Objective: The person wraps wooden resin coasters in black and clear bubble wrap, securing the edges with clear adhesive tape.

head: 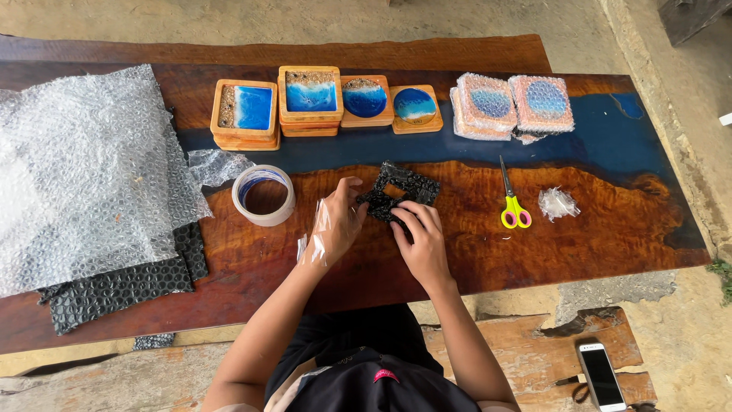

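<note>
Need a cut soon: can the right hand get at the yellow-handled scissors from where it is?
Probably yes. The scissors lie flat on the table just right of the right hand, with only bare wood between them. That hand is now pressing the black-wrapped piece with the left hand, so it must let go first.

Soft even daylight, bright and diffuse, faint shadows, mild sheen on the glossy worktop (579, 229), sharp focus throughout, slight wide-angle bending toward the frame edges
</note>
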